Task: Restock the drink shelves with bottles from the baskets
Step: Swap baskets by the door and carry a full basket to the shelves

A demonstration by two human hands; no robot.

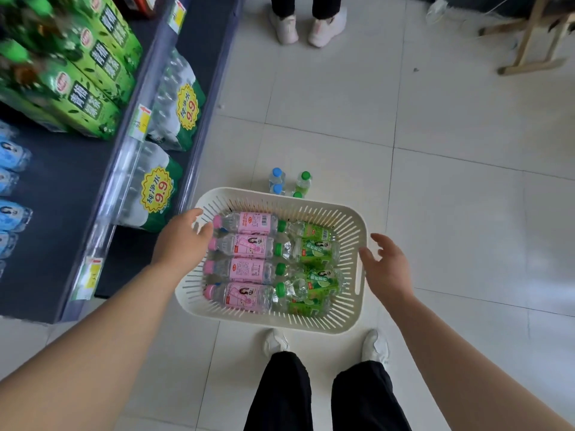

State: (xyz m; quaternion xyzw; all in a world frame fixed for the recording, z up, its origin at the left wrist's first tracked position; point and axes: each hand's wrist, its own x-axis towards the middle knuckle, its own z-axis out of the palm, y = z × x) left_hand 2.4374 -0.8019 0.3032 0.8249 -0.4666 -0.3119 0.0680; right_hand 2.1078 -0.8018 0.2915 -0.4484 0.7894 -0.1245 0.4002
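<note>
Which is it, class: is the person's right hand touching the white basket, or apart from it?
Apart. The head view shows the right hand open beside the basket, with a strip of floor visible between its fingers and the rim.

Price stickers and carton print on the shelves

Two yellow starburst stickers [187, 106] on the shrink-wrapped water packs [174, 101] at the lower shelf's front edge read "纯净水 9.9". The green cartons [93, 101] above showed "青梅绿茶". The basket bottles' label print was too small to read.
</note>
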